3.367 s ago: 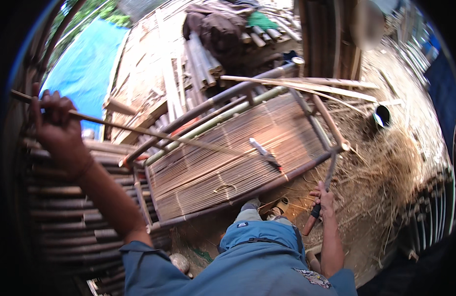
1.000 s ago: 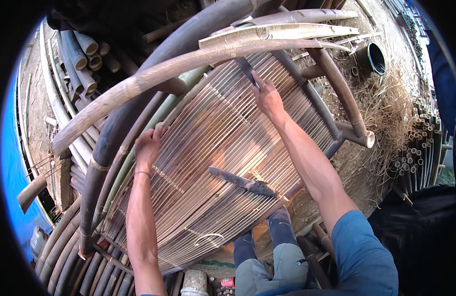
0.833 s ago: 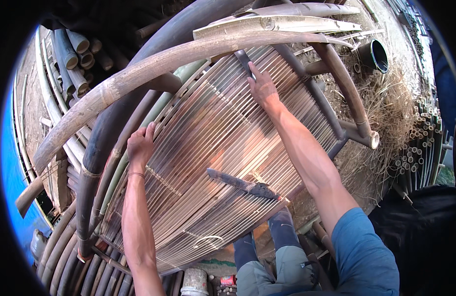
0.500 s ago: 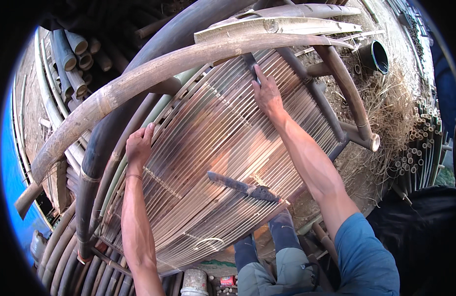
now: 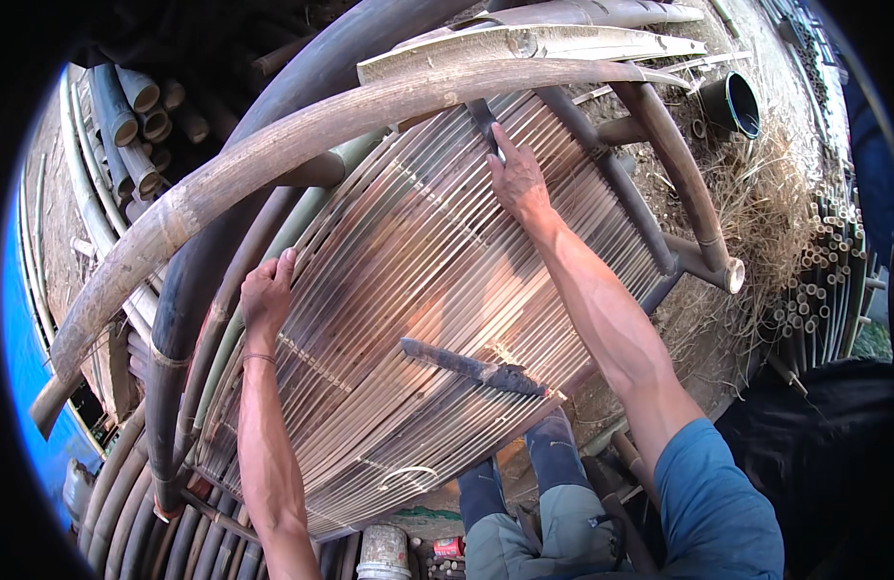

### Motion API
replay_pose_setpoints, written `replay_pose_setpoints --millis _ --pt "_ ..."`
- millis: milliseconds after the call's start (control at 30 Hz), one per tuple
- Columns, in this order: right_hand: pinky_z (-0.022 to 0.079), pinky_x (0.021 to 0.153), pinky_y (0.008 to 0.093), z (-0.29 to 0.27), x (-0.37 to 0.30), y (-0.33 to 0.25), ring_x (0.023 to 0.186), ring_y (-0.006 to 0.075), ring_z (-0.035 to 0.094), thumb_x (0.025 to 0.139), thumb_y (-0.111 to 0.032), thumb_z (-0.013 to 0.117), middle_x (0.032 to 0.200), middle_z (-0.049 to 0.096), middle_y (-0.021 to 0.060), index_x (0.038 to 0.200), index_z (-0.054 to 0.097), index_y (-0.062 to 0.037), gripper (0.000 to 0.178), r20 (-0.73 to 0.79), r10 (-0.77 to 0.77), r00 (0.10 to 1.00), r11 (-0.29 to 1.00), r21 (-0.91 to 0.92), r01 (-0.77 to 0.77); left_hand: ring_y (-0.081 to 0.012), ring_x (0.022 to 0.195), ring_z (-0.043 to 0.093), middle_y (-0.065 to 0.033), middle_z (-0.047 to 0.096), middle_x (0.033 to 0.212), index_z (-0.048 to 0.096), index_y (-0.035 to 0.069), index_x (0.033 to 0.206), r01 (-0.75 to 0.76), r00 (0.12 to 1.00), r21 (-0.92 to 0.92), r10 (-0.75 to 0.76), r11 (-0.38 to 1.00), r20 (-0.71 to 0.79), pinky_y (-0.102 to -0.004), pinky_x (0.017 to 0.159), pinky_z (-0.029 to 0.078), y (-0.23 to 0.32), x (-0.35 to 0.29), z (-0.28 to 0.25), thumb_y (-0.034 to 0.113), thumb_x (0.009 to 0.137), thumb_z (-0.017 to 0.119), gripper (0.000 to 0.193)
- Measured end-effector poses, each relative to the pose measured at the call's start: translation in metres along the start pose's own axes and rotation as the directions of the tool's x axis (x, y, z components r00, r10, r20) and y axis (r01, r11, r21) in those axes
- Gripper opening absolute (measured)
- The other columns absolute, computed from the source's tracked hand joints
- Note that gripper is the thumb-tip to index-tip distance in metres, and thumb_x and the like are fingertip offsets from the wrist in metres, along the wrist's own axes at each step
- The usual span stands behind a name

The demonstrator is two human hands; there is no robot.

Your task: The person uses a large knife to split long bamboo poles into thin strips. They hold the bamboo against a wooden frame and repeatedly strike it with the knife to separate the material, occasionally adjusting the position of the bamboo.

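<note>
Slat panel (image 5: 408, 280): slats run lower left to upper right; left hand (image 5: 266, 295) and right hand (image 5: 517, 179) pressed on it, fingers together

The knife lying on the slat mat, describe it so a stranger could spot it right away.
Find the big mat of thin bamboo slats across the frame of poles. Near its lower edge, between the person's forearms, lies the knife: dark, flat and rusty, the only thing crossing the pale slats at an angle.

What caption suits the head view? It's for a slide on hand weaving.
Both hands, left hand and right hand, press on a bamboo slat mat; a knife lies on it.
</note>
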State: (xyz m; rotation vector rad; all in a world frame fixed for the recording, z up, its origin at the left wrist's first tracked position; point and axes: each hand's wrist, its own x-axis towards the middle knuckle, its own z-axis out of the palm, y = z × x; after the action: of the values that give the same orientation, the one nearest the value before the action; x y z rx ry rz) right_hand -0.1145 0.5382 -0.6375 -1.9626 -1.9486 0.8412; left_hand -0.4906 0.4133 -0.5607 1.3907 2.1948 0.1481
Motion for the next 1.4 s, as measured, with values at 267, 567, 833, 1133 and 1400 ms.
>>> replay_pose_setpoints --millis 267,567,833,1133,1400 --pt "0.051 0.074 0.0464 0.005 -0.001 -0.008 0.082 0.0397 0.059 0.096 -0.023 0.048 0.098 0.05 0.0261 0.147 0.032 -0.0166 0.054 -0.03 0.04 0.999 0.997 -0.071 -0.042 -0.0217 0.069 0.057 -0.0132 0.061 0.076 0.064 0.0 0.095 -0.134 0.987 -0.23 0.11 0.964 -0.117 -0.0334 0.07 0.047 0.003 -0.01 0.003 0.033 0.091 0.063 0.033" --pt "0.053 0.072 0.049 -0.004 -0.002 -0.012 0.085 0.0453 0.062 0.095 -0.023 0.049 0.1 0.049 0.0297 0.146 0.032 -0.0147 0.054 -0.037 0.117 0.992 0.98 -0.16 -0.122 -0.0394 0.129 0.037 -0.023 0.035 0.144 0.032 0.004 0.144 -0.069 0.996 0.272 0.083 0.96 -0.043 -0.049 0.105 0.031 0.019 -0.034 0.022 0.043 0.087 0.063 0.076" --pt "0.055 0.074 0.0489 -0.046 0.015 -0.03 0.089 0.0445 0.064 0.095 -0.027 0.048 0.107 0.052 0.0307 0.142 0.037 -0.0145 0.05 0.021 0.109 0.994 0.962 -0.256 -0.1 -0.039 0.127 0.038 -0.0205 0.041 0.137 0.031 0.003 0.144 0.016 1.0 0.234 -0.017 0.972 0.003 -0.051 0.104 0.033 -0.015 -0.032 0.054 0.045 0.085 0.062 0.078" --pt "0.054 0.079 0.0477 -0.078 -0.009 -0.03 0.094 0.0427 0.063 0.096 -0.029 0.046 0.114 0.052 0.0277 0.142 0.037 -0.0199 0.048 0.046 0.102 0.994 0.968 -0.236 -0.089 -0.0407 0.124 0.044 -0.0237 0.046 0.135 0.04 -0.001 0.137 -0.16 0.982 0.194 0.175 0.968 -0.064 -0.0477 0.1 0.039 -0.032 -0.04 0.062 0.045 0.085 0.063 0.073" --pt "0.047 0.075 0.0402 -0.087 -0.167 0.033 0.081 0.0259 0.056 0.091 -0.017 0.06 0.092 0.053 0.0156 0.142 0.042 -0.0134 0.054 0.121 0.159 0.98 0.981 0.091 -0.17 -0.0442 0.099 0.058 -0.0226 0.064 0.104 0.06 0.007 0.108 0.2 0.975 -0.05 -0.194 0.978 0.109 -0.0471 0.087 0.044 -0.088 0.007 0.055 0.055 0.09 0.05 0.052"
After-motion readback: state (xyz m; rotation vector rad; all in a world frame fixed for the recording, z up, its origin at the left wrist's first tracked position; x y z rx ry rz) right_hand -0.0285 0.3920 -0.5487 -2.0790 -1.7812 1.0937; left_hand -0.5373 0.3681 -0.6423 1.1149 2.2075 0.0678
